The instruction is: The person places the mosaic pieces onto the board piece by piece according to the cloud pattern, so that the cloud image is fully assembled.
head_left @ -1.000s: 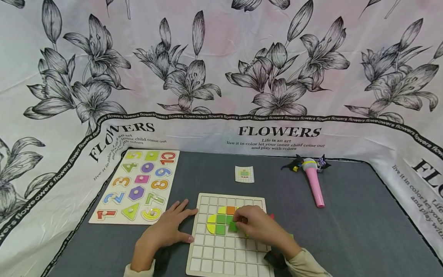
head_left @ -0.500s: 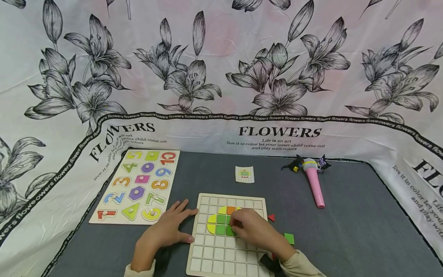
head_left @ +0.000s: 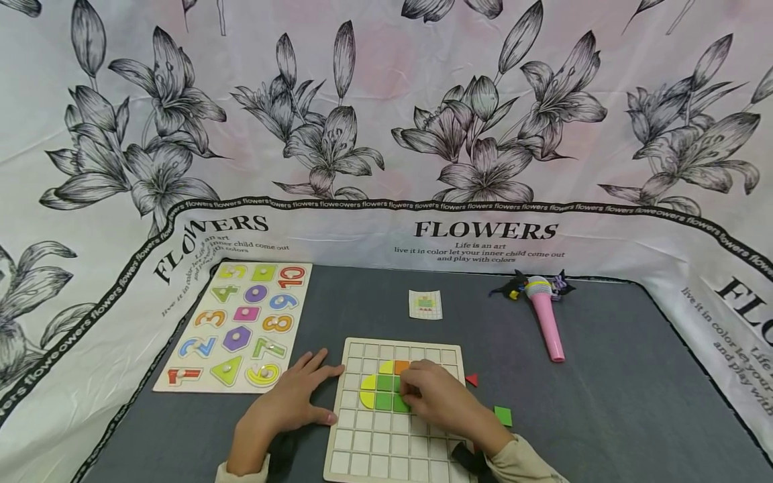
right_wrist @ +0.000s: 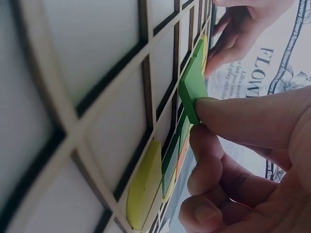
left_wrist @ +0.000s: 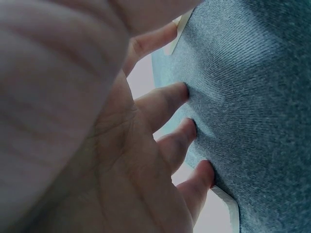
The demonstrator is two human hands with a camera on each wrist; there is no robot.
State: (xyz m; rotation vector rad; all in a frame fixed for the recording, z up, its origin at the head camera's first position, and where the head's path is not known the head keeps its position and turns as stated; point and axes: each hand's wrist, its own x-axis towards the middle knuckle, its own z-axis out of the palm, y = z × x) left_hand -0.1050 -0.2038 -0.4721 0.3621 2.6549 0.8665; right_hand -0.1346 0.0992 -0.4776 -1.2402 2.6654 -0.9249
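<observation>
A wooden grid board [head_left: 380, 443] lies on the dark table. Yellow curved tiles [head_left: 367, 400], an orange square tile [head_left: 401, 367] and green square tiles [head_left: 383, 382] sit in its upper cells. My right hand [head_left: 443, 400] is over the board, pinching a green square tile [right_wrist: 192, 90] between thumb and finger. In the right wrist view that tile is tilted against the grid; my fingers partly hide it in the head view. My left hand [head_left: 286, 402] is spread beside the board, thumb and index finger at its left edge. In the left wrist view, its other fingertips [left_wrist: 187, 127] rest on the cloth.
A number and shape puzzle board [head_left: 250, 335] lies at left. Behind the grid board is a small pattern card [head_left: 425, 305]. A pink toy microphone [head_left: 548, 329] lies back right. A loose green square [head_left: 503, 416] and red triangle [head_left: 472, 380] lie right of the grid board.
Over the last second my right hand has moved slightly left and lowered the green tile to a cell beside the other green ones. My left hand has stayed put.
</observation>
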